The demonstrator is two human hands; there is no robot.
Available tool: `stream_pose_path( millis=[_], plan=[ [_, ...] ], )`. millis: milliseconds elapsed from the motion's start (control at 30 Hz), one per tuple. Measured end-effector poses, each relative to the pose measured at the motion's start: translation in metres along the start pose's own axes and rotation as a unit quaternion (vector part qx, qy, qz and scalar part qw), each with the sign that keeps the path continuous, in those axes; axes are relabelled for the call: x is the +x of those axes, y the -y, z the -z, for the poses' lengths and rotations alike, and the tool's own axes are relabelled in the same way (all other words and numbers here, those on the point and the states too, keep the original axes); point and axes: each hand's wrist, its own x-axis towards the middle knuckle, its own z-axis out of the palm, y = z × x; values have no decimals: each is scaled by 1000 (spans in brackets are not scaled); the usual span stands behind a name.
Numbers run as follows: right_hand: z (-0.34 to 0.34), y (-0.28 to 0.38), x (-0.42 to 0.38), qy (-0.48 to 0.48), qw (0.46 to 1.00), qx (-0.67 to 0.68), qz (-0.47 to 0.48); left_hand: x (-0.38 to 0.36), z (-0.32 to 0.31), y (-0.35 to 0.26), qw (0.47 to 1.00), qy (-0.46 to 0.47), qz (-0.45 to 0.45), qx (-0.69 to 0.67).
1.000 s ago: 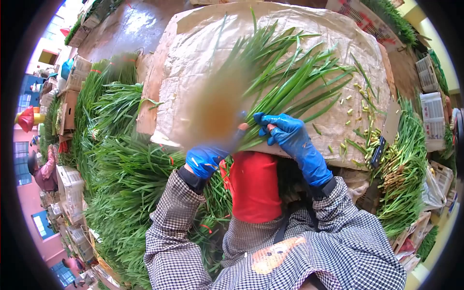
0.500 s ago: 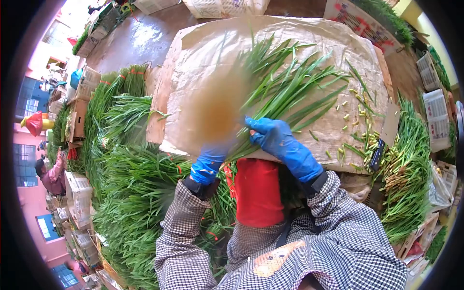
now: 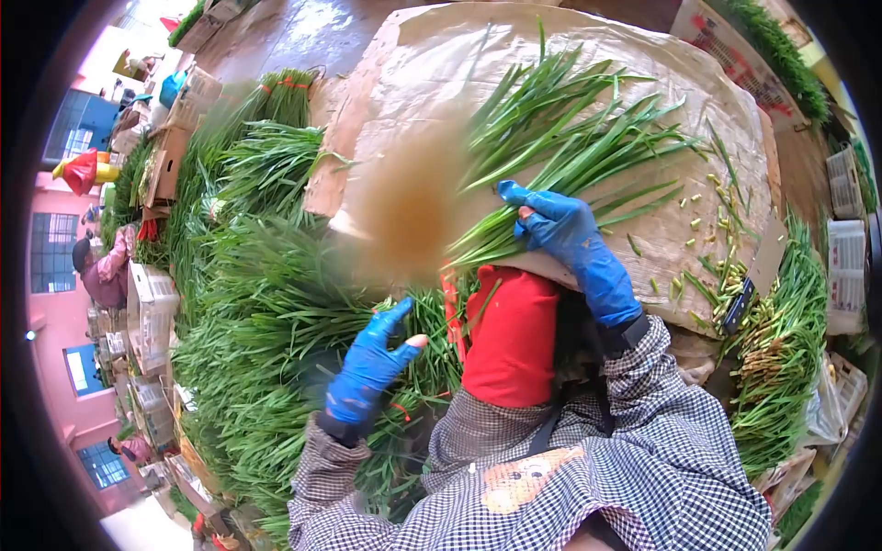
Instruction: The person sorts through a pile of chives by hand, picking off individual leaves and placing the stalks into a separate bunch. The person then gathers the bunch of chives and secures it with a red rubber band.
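Observation:
My right hand (image 3: pixel 568 241), in a torn blue glove with a bare thumb tip, is closed on the near part of a loose bunch of garlic chives (image 3: pixel 597 151). The leaves fan out across a pale sheet-covered board (image 3: pixel 413 64). Lower left, my left hand (image 3: pixel 372 365) is also gloved in blue, with fingers apart and nothing in them. It hovers above piled chives (image 3: pixel 266 340), close to red ties (image 3: pixel 452 312) hanging beside my red-covered knee (image 3: pixel 510 335). A brown blur covers part of the board's left side.
A knife (image 3: pixel 740 306) lies at the board's right edge among cut stem ends (image 3: pixel 730 275). More chives (image 3: pixel 781 367) are heaped on the right. Tied bundles (image 3: pixel 285 96) stand upper left. White crates (image 3: pixel 152 303) and a person (image 3: pixel 106 266) are farther left.
My left hand has come away from the chives, moving down and left, and its fingers have spread. My right hand stays at the bunch. The whole view has shifted slightly.

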Motion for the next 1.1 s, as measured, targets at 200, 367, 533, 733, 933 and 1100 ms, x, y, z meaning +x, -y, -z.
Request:
stream_pose_path(
  millis=[200,367,533,733,933,1100],
  plan=[
    [14,9,-23,-22,990,139,-21,21,-8,-2,965,-127,-164,161],
    [31,29,-52,75,970,103,-208,85,9,-49,963,-153,-208,76],
    [29,30,-39,117,963,-6,-242,147,2,-66,931,-115,-318,138],
    [-14,10,20,57,987,-144,37,187,-13,-58,959,19,-247,133],
    [-36,3,26,19,996,5,81,192,-9,-62,880,-30,-274,387],
    [-15,-11,13,-2,997,-13,74,205,2,-55,859,-55,-295,414]
  ],
)
